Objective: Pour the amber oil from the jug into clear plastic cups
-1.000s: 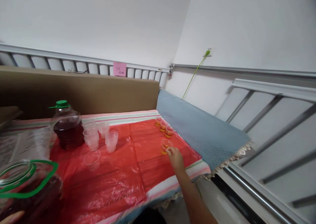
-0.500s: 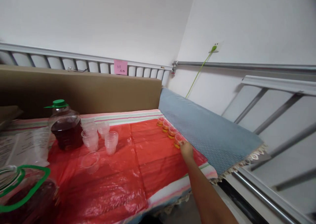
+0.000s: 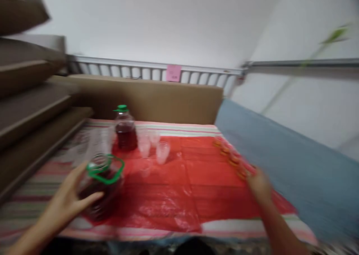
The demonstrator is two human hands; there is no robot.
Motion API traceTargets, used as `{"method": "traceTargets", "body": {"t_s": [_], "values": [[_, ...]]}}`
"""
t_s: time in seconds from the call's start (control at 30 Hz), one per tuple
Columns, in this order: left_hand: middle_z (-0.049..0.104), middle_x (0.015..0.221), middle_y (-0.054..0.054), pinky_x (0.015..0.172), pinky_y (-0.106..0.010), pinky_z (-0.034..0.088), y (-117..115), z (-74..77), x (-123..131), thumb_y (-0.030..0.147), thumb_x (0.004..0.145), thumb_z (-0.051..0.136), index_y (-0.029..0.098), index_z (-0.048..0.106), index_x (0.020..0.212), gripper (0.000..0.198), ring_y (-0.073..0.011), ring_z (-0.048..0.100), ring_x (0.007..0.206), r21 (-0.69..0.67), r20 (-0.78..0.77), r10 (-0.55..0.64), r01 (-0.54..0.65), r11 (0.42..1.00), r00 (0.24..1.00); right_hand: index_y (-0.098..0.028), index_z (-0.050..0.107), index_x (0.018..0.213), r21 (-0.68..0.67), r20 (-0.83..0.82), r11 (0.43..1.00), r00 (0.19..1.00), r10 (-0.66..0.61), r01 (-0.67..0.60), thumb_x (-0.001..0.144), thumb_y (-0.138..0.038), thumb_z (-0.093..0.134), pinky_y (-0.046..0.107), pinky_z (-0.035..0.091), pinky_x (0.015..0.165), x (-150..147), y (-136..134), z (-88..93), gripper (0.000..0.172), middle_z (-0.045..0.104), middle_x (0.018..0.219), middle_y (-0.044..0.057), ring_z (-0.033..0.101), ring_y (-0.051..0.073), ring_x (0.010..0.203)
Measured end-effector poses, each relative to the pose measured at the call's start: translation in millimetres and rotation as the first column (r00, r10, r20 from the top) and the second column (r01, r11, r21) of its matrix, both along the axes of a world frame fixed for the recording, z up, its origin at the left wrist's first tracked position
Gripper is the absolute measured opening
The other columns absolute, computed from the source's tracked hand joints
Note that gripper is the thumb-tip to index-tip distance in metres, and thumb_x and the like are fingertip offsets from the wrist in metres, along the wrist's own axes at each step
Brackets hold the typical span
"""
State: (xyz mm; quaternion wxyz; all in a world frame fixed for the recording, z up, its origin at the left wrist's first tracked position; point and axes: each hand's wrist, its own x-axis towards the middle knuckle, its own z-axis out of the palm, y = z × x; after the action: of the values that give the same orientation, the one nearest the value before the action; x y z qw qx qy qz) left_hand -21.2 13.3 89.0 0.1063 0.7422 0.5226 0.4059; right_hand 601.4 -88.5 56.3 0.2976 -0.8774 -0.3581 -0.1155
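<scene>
My left hand (image 3: 71, 193) is curved round the left side of an open-topped jug (image 3: 99, 195) of dark red liquid, its thumb across the front. Some of its fingers are hidden behind the jug. A green handle ring circles the jug's neck. At the right, my blurred right hand (image 3: 258, 184) is closed at the rim of the nearest small plastic cup (image 3: 242, 171). That cup stands at the near end of a row of cups (image 3: 225, 149) holding a little yellowish liquid.
A second jug (image 3: 126, 135) with a green cap stands behind, beside stacked clear cups (image 3: 162, 152). A single clear cup (image 3: 145, 166) is in front of them. Red plastic sheeting (image 3: 218, 195) covers the striped cloth. Brown cushions (image 3: 30, 109) are piled at the left.
My left hand has come into view and onto the open jug. The view has swung left. My right hand stays by the nearest cup of the row.
</scene>
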Motion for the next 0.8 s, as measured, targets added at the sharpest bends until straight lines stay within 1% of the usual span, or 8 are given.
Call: {"method": "traceTargets", "body": {"t_s": [0.07,0.13,0.27,0.37,0.43,0.63,0.7,0.8], "values": [[0.047,0.144,-0.016,0.111,-0.054,0.034,-5,4.7,-2,0.06,0.07,0.07,0.022,0.037,0.142,0.087,-0.0346,0.045,0.132,0.01,-0.047,-0.072,0.073,0.997,0.996,-0.02,0.069,0.107,0.078,0.044,0.987,0.989,0.14,-0.143,0.087,-0.037,0.049,0.042,0.049,0.07,-35,13,11.1,0.033,0.069,0.105,0.022,0.068,0.033,0.094],[0.045,0.145,-0.018,0.112,-0.054,0.032,-9,11.7,2,0.056,0.074,0.068,0.02,0.035,0.143,0.085,-0.0338,0.042,0.135,0.008,-0.086,-0.093,0.094,0.996,0.992,-0.025,0.069,0.101,0.237,0.106,0.896,0.927,0.36,-0.375,0.088,-0.043,0.049,0.043,0.05,0.079,-93,27,26.1,0.03,0.07,0.107,0.017,0.066,0.031,0.101],[0.042,0.148,-0.018,0.114,-0.053,0.029,-18,23.7,14,0.052,0.074,0.071,0.021,0.034,0.144,0.085,-0.032,0.038,0.137,-0.011,-0.056,-0.127,0.127,0.992,0.99,-0.024,0.067,0.102,0.401,0.294,0.466,0.593,0.75,-0.788,0.092,-0.035,0.052,0.04,0.053,0.087,-247,37,67.0,0.021,0.072,0.106,0.008,0.068,0.024,0.098],[0.044,0.146,-0.017,0.114,-0.052,0.028,-23,27.2,17,0.05,0.069,0.076,0.02,0.037,0.143,0.089,-0.0327,0.039,0.136,-0.03,0.028,-0.147,0.148,0.989,0.989,-0.023,0.062,0.113,0.374,0.385,0.205,0.353,0.853,-0.904,0.092,-0.03,0.057,0.039,0.05,0.093,-342,41,88.5,0.023,0.069,0.115,0.008,0.064,0.022,0.107],[0.045,0.146,-0.017,0.114,-0.053,0.026,-26,29.6,18,0.048,0.064,0.08,0.021,0.041,0.142,0.091,-0.0338,0.039,0.136,-0.05,0.107,-0.149,0.155,0.987,0.983,-0.022,0.061,0.115,0.328,0.422,0.085,0.227,0.878,-0.941,0.09,-0.033,0.061,0.044,0.044,0.101,-380,46,93.4,0.027,0.068,0.115,0.009,0.061,0.024,0.11],[0.046,0.148,-0.014,0.119,-0.046,0.015,-33,46.0,21,0.029,0.051,0.09,0.021,0.057,0.132,0.087,-0.0347,0.032,0.141,-0.139,0.525,-0.202,0.318,0.938,0.827,-0.021,0.062,0.082,0.313,0.344,0.046,0.158,0.926,-0.949,0.091,-0.032,0.059,0.04,0.045,0.082,-399,61,77.5,0.014,0.062,0.073,0.002,0.055,0.02,0.076],[0.049,0.146,-0.012,0.117,-0.042,0.021,-32,42.7,18,0.026,0.053,0.089,0.021,0.06,0.128,0.08,-0.0332,0.035,0.14,-0.221,0.707,-0.098,0.35,0.91,0.701,-0.021,0.059,0.076,0.357,0.316,0.049,0.17,0.934,-0.933,0.093,-0.028,0.056,0.035,0.043,0.074,-391,63,69.6,0.019,0.057,0.069,0.001,0.051,0.019,0.072],[0.058,0.138,-0.011,0.112,-0.036,0.029,-27,15.1,6,0.035,0.067,0.08,0.021,0.066,0.116,0.053,-0.0295,0.042,0.135,-0.373,0.82,0.214,0.212,0.903,0.531,-0.021,0.054,0.073,0.472,0.262,0.061,0.206,0.943,-0.879,0.095,-0.025,0.053,0.031,0.039,0.067,-377,65,60.9,0.022,0.052,0.067,0.0,0.048,0.017,0.07]]}}
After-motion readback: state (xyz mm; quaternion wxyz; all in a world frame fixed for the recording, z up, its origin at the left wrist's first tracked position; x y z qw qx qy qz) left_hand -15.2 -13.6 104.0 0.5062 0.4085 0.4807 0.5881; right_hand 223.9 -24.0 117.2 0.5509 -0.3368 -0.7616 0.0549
